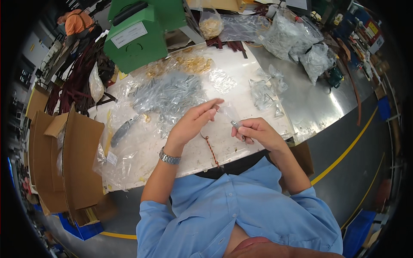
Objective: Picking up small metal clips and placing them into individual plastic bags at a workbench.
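Here's the small metal part (235,124), silvery, up over the desk (247,60) and caught between the thumb and fingers of the right hand (259,132), which grips it firmly! Just beyond its fingertips, in the gap between the two hands, hangs a clear plastic bag (228,111), thin and hard to make out. And the left hand (191,122), with a metal wristwatch (170,158) behind it, reaches in with fingers stretched and thumb near the index finger; whether it pinches the bag's edge, I cannot tell.

Right below the gap between the hands, a twisted orange-brown cord (211,150) runs toward the near edge. Beyond the left hand sprawls a big heap of bagged metal parts (170,92), gold-coloured pieces (195,64) behind it! To that hand's left lies a dark, curved object (122,131), and farther left stands an open cardboard box (81,159). Straight ahead of both hands, a patch of clear bags (222,81); ahead of the right hand, more bagged parts (263,94). Way past the left hand, a green machine (137,41), and far beyond, a person in orange (78,22) bends forward!
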`<state>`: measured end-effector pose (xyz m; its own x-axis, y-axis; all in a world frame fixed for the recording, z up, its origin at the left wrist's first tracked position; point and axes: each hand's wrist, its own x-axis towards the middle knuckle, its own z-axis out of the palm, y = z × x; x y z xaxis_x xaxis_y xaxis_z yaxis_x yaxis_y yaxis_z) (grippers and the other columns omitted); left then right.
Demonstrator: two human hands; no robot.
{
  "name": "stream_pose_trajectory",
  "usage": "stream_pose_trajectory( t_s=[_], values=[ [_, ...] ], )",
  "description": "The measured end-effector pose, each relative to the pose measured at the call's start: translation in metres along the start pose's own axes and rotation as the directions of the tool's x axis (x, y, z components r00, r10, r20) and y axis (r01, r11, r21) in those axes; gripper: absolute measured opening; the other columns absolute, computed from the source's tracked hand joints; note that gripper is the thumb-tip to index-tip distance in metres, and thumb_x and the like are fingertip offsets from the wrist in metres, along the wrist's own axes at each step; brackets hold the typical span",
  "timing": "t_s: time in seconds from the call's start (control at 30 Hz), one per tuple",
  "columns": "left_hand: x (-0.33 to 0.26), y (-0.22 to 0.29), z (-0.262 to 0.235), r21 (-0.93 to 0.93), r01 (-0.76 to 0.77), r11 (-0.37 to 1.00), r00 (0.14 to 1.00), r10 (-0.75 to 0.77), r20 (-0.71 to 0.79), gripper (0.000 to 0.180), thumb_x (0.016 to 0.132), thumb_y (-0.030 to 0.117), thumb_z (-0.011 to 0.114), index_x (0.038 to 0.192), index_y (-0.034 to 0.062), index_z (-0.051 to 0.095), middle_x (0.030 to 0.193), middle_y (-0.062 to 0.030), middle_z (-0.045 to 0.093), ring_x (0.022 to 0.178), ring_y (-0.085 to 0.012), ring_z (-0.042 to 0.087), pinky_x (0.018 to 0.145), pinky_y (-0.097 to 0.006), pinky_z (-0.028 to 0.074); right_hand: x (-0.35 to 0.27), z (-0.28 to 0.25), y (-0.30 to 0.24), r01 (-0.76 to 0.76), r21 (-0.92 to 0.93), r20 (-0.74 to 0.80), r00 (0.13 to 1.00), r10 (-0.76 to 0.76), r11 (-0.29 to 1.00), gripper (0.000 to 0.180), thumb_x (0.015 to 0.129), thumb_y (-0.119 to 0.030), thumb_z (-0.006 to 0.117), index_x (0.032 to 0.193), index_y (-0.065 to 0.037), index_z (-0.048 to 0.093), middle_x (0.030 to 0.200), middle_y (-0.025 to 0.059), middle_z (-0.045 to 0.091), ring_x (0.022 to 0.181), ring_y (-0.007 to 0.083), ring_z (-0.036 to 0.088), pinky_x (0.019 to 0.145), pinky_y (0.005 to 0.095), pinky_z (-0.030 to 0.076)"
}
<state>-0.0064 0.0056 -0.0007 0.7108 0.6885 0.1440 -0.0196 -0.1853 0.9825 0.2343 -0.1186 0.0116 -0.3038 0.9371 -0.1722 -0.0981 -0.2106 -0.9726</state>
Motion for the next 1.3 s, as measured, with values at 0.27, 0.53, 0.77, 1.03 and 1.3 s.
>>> stream_pose_trajectory(
  t_s=[0.27, 0.53, 0.77, 1.03, 1.3],
  values=[
    [-0.008, 0.011, 0.017, -0.091, 0.32, 0.943, 0.89, -0.266, 0.371, 0.039, 0.108, 0.012, 0.053, 0.145, 0.0009, 0.059, 0.092, -0.0045, 0.076, 0.064, -0.0066, 0.05, 0.064, -0.024, 0.049, 0.001, -0.007, 0.024, -0.088, 0.049, -0.07, 0.993, 0.091, 0.995, 0.025, 0.106, -0.022, 0.063, 0.1, 0.0, 0.072, 0.08, -0.0036, 0.061, 0.066, 0.0031, 0.046, 0.058, 0.0203, 0.036],
    [-0.005, -0.011, 0.045, -0.152, 0.196, 0.969, 0.975, -0.176, 0.136, 0.026, 0.107, 0.01, 0.053, 0.126, 0.0008, 0.069, 0.086, -0.0063, 0.075, 0.061, -0.0085, 0.058, 0.06, -0.026, 0.05, 0.01, 0.028, 0.016, 0.02, -0.323, -0.318, 0.939, -0.128, 0.946, 0.024, 0.106, -0.02, 0.062, 0.099, 0.0, 0.073, 0.079, 0.0015, 0.069, 0.066, 0.0059, 0.055, 0.06, 0.0248, 0.046],
    [0.0, -0.02, 0.035, -0.171, 0.184, 0.968, 0.979, -0.196, -0.056, 0.03, 0.105, 0.01, 0.058, 0.132, 0.001, 0.068, 0.081, -0.0001, 0.068, 0.056, -0.0049, 0.05, 0.052, -0.022, 0.04, 0.025, 0.027, 0.01, 0.037, -0.238, -0.355, 0.927, -0.122, 0.971, 0.023, 0.108, -0.017, 0.06, 0.096, -0.001, 0.073, 0.077, -0.0019, 0.067, 0.06, 0.0027, 0.049, 0.052, 0.0224, 0.038],
    [0.001, -0.002, 0.016, -0.387, 0.34, 0.857, 0.939, -0.333, 0.088, 0.03, 0.105, 0.013, 0.062, 0.13, 0.0006, 0.068, 0.078, 0.0033, 0.062, 0.056, -0.0002, 0.04, 0.05, -0.017, 0.029, 0.014, -0.071, -0.026, -0.135, -0.974, -0.224, 0.689, -0.689, 0.181, 0.034, 0.096, -0.011, 0.073, 0.127, -0.002, 0.066, 0.127, 0.0112, 0.07, 0.075, 0.0243, 0.072, 0.073, 0.0362, 0.057],
    [0.001, 0.006, -0.024, -0.513, -0.145, 0.846, 0.829, -0.179, -0.53, 0.019, 0.106, 0.013, 0.061, 0.117, 0.0005, 0.071, 0.074, 0.004, 0.057, 0.057, -0.0003, 0.04, 0.049, -0.018, 0.027, 0.105, -0.013, -0.015, 0.21, -0.975, 0.136, 0.826, -0.547, 0.076, 0.046, 0.091, -0.017, 0.078, 0.134, -0.007, 0.063, 0.137, 0.0137, 0.062, 0.115, 0.0316, 0.067, 0.092, 0.0413, 0.057]
  ],
)
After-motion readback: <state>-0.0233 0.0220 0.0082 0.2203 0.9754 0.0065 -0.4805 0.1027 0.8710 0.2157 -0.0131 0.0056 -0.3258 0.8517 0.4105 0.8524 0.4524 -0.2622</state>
